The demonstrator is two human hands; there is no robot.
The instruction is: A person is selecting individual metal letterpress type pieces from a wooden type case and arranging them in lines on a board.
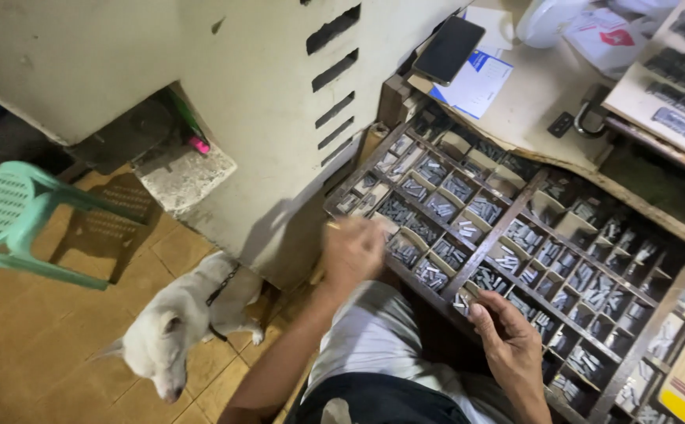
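Nearest, our right hand (511, 338) rests fingers loosely curled on the near rail of the type case (531, 259), holding nothing we can see. Our blurred left hand (352, 250) hovers over its left corner, grip pinched narrow on something small we cannot identify. That long compartmented case runs diagonally, its far right end cut off. Beyond, a phone (448, 49) lies on the tabletop (539, 102).

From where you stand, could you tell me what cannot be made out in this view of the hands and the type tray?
All in the head view:
- Left hand: motion blur hides whether its fingers grip anything.
- Right hand: only its back shows, so its fingertips' contact is hidden.
- Metal pieces in the compartmented tray: too small to tell apart.
- Tray's right end: cut off by the edge.
- White dog: face turned down.
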